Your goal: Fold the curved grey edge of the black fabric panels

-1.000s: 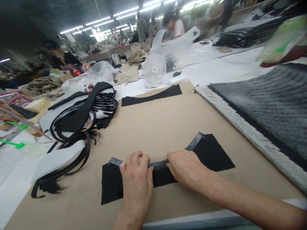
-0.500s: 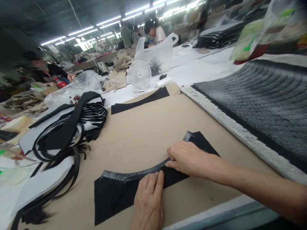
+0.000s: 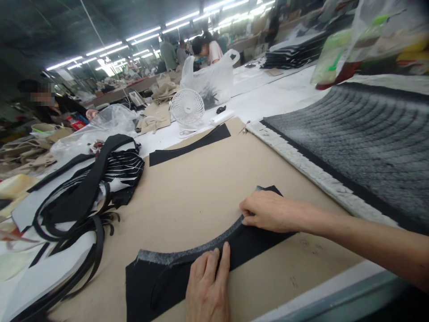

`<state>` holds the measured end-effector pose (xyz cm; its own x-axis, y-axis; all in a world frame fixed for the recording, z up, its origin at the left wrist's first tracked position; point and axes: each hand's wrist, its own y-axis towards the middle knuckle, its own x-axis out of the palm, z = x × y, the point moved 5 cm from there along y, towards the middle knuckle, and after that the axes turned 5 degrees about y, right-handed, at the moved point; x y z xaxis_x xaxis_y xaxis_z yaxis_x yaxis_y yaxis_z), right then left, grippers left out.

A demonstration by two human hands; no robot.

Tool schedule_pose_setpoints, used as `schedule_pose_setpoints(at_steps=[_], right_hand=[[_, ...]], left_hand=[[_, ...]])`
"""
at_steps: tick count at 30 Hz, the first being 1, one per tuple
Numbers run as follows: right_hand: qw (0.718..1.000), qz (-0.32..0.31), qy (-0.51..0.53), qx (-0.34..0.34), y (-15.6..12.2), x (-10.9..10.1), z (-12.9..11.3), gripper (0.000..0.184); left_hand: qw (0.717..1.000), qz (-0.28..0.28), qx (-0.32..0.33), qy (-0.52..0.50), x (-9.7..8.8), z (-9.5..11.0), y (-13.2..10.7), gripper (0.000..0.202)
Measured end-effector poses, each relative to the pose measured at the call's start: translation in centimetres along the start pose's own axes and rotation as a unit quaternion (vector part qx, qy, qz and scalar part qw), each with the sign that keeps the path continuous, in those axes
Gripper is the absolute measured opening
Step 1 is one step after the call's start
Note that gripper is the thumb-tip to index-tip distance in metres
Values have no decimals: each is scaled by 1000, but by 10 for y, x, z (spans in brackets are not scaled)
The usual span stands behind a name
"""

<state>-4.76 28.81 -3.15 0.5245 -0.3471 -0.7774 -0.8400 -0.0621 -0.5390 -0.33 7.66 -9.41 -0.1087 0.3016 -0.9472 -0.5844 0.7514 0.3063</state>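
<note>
A curved black fabric piece (image 3: 157, 281) with a folded grey edge lies on the brown paper sheet (image 3: 201, 188) in front of me. My left hand (image 3: 208, 288) lies flat on its middle, fingers stretched out and pressing just below the folded edge. My right hand (image 3: 266, 210) rests on the piece's right end, fingers curled and pressed together on the fold. A second black fabric strip (image 3: 189, 145) lies farther back on the paper.
A heap of black straps and striped cloth (image 3: 90, 188) sits to the left. A small white fan (image 3: 187, 108) and a plastic bag (image 3: 209, 82) stand behind. A thick stack of grey-black pieces (image 3: 362, 134) fills the right. People work at tables behind.
My left hand slid back from the folded edge and flattened on the fabric. My right hand moved right along the curved edge. The view swung leftward.
</note>
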Motion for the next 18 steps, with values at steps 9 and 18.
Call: schedule_pose_setpoints(at_steps=[9,18], right_hand=[[999,20,-29,-1,3,1,-1,14],[997,54,-55,-3,3,7,3,20]], left_hand=[[1000,22,5,7,0,0,2,60],[999,-1,11,42,0,4,8,66]])
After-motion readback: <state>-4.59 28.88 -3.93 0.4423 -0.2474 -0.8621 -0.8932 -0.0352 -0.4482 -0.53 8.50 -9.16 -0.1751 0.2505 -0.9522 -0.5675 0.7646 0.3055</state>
